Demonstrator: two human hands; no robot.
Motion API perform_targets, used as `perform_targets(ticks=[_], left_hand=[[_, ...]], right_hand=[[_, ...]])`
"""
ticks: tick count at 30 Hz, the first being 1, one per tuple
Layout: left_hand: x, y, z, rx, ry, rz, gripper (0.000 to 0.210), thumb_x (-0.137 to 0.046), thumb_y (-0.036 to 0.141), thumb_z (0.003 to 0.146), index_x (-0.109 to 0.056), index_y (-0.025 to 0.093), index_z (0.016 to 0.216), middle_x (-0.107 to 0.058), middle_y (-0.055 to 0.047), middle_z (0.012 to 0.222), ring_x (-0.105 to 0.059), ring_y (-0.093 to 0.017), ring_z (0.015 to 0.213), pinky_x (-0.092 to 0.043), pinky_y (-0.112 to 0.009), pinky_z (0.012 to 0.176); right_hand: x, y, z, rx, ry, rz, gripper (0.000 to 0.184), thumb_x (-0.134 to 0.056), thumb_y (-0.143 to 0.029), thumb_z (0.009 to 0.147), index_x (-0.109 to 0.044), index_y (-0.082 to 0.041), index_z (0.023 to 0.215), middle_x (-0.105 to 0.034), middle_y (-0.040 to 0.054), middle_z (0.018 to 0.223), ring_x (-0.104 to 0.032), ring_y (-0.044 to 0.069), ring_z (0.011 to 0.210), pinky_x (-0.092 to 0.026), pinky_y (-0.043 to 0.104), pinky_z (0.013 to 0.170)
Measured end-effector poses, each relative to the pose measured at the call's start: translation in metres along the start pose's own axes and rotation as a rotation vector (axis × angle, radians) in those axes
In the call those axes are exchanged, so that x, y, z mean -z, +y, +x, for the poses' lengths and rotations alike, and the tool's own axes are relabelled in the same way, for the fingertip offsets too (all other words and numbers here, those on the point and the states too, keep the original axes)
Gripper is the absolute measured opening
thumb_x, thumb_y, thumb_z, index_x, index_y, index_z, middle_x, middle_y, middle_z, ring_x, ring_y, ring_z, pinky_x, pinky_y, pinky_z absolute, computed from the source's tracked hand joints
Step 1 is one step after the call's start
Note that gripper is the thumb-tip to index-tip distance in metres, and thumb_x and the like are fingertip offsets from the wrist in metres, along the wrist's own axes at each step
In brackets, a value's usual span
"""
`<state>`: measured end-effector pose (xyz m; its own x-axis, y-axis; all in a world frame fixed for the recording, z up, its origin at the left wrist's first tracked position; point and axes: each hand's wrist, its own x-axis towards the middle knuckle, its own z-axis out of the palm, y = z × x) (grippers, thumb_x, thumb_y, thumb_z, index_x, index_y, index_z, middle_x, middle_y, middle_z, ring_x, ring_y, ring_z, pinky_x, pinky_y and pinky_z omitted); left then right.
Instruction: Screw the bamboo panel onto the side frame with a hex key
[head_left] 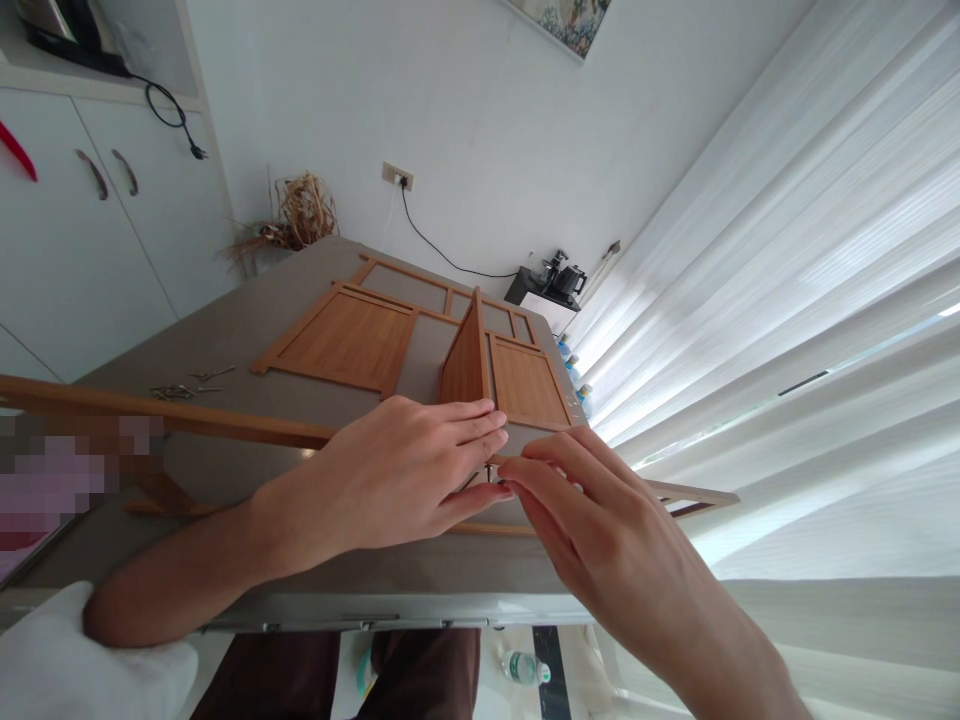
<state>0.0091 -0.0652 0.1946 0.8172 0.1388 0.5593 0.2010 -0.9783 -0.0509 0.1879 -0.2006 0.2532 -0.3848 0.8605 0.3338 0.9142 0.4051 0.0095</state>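
Observation:
My left hand (409, 465) lies over a long wooden frame (232, 422), with its fingers on the far side and its thumb on the near side. A small metal pin, perhaps a screw (489, 472), shows between the fingertips of both hands. My right hand (600, 510) pinches right beside it, and what sits in that pinch is too small to make out. Just beyond my left fingers, a wooden panel (469, 350) stands upright on edge. The wooden frame comes out again to the right, behind my right hand.
A slatted wooden panel (349, 335) and another panel (529, 380) lie flat on the grey table (247, 335). Loose metal screws (176, 391) are heaped at the left. White curtains (787, 380) hang at the right. A plastic bottle (521, 667) lies on the floor.

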Motion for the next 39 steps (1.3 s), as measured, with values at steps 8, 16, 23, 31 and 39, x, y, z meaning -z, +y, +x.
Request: perform_targets(ticks=[8, 16, 23, 31, 39], left_hand=[[-0.003, -0.001, -0.002, 0.008, 0.009, 0.003, 0.05, -0.041, 0.05, 0.111, -0.069, 0.015, 0.131, -0.066, -0.005, 0.144, -0.062, -0.02, 0.136, -0.063, -0.038, 0.095], [-0.002, 0.001, -0.001, 0.013, 0.002, -0.003, 0.055, -0.039, 0.056, 0.11, -0.07, 0.015, 0.13, -0.066, -0.005, 0.144, -0.063, -0.021, 0.134, -0.064, -0.039, 0.095], [-0.002, 0.0, -0.001, 0.01, -0.009, 0.007, 0.052, -0.037, 0.052, 0.111, -0.069, 0.015, 0.131, -0.065, -0.004, 0.145, -0.062, -0.02, 0.136, -0.064, -0.038, 0.094], [-0.002, -0.001, 0.0, 0.002, -0.021, 0.007, 0.052, -0.037, 0.054, 0.111, -0.067, 0.017, 0.132, -0.066, -0.003, 0.145, -0.061, -0.019, 0.136, -0.064, -0.038, 0.093], [-0.001, -0.003, 0.0, -0.016, -0.016, 0.033, 0.055, -0.032, 0.053, 0.112, -0.067, 0.016, 0.132, -0.066, -0.003, 0.145, -0.06, -0.019, 0.137, -0.064, -0.038, 0.091]], right_hand=[[-0.007, 0.005, -0.008, -0.052, 0.057, 0.018, 0.015, -0.06, -0.011, 0.101, -0.066, -0.018, 0.112, -0.065, 0.0023, 0.092, -0.055, 0.016, 0.084, -0.049, 0.033, 0.076], [-0.006, 0.004, -0.012, -0.018, 0.05, 0.005, 0.029, -0.057, 0.003, 0.094, -0.065, -0.017, 0.113, -0.063, 0.0049, 0.098, -0.053, 0.017, 0.086, -0.048, 0.033, 0.073], [-0.006, 0.002, -0.01, -0.013, 0.042, -0.039, 0.024, -0.056, 0.001, 0.096, -0.067, -0.016, 0.11, -0.062, 0.0061, 0.096, -0.054, 0.018, 0.086, -0.048, 0.032, 0.07], [-0.001, -0.001, -0.001, -0.008, -0.026, -0.018, 0.022, -0.06, -0.002, 0.095, -0.064, -0.016, 0.111, -0.061, 0.0058, 0.099, -0.052, 0.02, 0.088, -0.049, 0.035, 0.074], [0.002, -0.003, 0.003, -0.035, -0.072, 0.021, 0.027, -0.058, 0.005, 0.09, -0.064, -0.016, 0.105, -0.059, 0.0044, 0.098, -0.05, 0.019, 0.087, -0.048, 0.035, 0.072]])
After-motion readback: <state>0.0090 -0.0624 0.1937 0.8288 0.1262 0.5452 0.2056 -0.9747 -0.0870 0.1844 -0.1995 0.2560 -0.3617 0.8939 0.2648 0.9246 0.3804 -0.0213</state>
